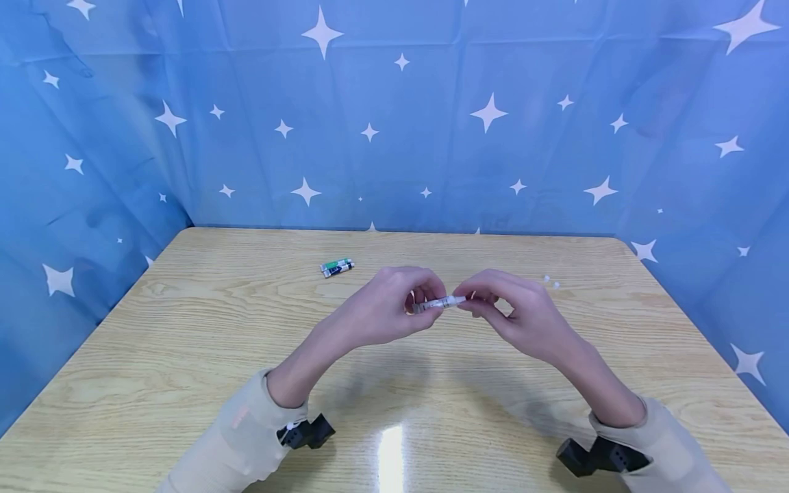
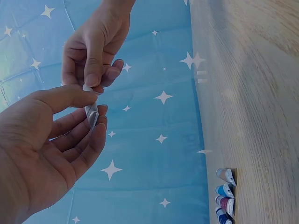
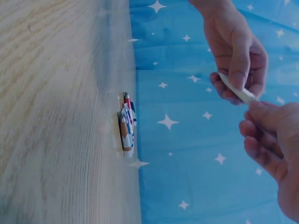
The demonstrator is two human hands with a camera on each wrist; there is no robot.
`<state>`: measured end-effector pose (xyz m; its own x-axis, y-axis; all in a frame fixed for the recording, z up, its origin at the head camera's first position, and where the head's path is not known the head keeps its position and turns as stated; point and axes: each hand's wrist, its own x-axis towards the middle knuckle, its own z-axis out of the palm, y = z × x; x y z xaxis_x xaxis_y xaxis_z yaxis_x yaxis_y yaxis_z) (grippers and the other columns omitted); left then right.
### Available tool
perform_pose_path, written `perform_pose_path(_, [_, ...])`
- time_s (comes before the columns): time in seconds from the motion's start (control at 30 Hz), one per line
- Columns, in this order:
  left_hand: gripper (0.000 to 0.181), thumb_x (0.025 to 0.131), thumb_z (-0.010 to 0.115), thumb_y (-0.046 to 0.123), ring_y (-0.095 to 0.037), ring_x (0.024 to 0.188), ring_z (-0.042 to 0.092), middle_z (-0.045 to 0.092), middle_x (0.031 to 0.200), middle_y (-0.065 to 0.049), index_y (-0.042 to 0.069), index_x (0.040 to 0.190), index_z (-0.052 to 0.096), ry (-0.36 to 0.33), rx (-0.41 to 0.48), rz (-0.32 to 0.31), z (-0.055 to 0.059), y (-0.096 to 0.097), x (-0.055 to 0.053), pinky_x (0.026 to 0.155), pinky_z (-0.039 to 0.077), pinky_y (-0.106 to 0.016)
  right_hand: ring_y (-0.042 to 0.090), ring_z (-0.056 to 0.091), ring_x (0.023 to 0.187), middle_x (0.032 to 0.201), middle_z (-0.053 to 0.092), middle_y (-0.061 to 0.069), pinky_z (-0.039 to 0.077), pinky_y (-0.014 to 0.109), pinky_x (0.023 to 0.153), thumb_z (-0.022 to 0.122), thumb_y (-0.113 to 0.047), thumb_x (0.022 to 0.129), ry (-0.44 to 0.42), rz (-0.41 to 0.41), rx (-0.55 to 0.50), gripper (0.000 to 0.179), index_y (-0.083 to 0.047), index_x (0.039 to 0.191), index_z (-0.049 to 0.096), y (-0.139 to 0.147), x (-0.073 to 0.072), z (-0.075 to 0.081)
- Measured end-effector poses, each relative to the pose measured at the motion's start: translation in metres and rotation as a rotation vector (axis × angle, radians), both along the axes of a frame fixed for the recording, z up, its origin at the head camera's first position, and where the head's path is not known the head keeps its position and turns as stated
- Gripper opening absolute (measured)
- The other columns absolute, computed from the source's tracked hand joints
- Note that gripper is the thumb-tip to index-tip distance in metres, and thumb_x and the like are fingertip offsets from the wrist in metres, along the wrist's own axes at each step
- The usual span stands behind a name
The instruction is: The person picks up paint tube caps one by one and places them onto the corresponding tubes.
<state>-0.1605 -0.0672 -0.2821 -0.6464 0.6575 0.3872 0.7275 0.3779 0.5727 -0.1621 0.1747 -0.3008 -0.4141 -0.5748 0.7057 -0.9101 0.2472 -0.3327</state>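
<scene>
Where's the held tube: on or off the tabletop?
Off the tabletop: the left hand and right hand hold the tube up; both wrist views show it against the blue curtain.

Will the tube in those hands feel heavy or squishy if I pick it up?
Probably light: the tube looks small beside the left hand. It may be squishy, since one end looks thin and flattened, which should also hinder rolling.
</scene>
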Motion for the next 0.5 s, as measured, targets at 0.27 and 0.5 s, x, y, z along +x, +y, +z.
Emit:
perform_pose_path(0.27, [0.006,0.093,0.072,0.007,-0.005,0.069,0.057,0.065,0.084,0.003,0.006,0.098,0.070,-0.033,0.004,0.006,0.0016,0.0020,0.0024,0.062,0.051,-0.020,0.008,0.062,0.073,0.091,0.071,0.002,0.049,0.016,0.067,0.060,-0.025,0.101,0.018,-0.045,-0.020,0.024,-0.005,0.103,0.072,-0.0013,0.0005,-0.0021])
perform_pose_path(0.5, [0.006,0.092,0.073,0.006,-0.005,0.070,0.057,0.065,0.083,0.003,0.006,0.097,0.070,-0.008,0.017,0.011,0.0021,0.0045,0.0058,0.063,0.051,-0.018,0.007,0.057,0.068,0.085,0.068,0.000,0.045,0.015,0.063,0.059,-0.026,0.102,0.051,-0.057,-0.035,0.025,-0.004,0.099,0.071,-0.0019,-0.0005,-0.0041])
